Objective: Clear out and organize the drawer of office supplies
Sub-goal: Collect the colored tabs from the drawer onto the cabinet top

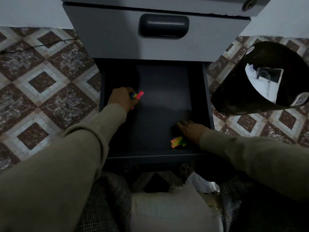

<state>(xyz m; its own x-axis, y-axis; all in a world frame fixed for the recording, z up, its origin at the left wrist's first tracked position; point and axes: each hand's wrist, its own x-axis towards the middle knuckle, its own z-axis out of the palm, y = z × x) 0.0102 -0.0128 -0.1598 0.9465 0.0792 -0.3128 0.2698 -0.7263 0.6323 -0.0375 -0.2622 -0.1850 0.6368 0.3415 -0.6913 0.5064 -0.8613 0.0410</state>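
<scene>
I'm in an office corner: a grey metal drawer cabinet (117,39) on patterned mosaic tile floor (46,77), a black plastic wastebasket (234,97) beside it.

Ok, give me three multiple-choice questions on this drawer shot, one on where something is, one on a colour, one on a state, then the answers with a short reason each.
1. Where do the loose sticky flags lie in the open drawer?
A. Far left corner
B. Near right corner
C. Far middle

2. What colour is the flag sticking out furthest from the left hand?
A. Pink
B. White
C. Brown

3. What is the right hand doing?
A. Gripping the bin
B. Pulling the upper drawer handle
C. Lying open and low in the drawer, fingers extended

Answers
1. B: the orange, yellow and green flags sit by the drawer's front wall, right of centre.
2. A: a pink strip juts past the fingers.
3. C: its fingers are stretched out beside the loose flags, curled round nothing.
</scene>
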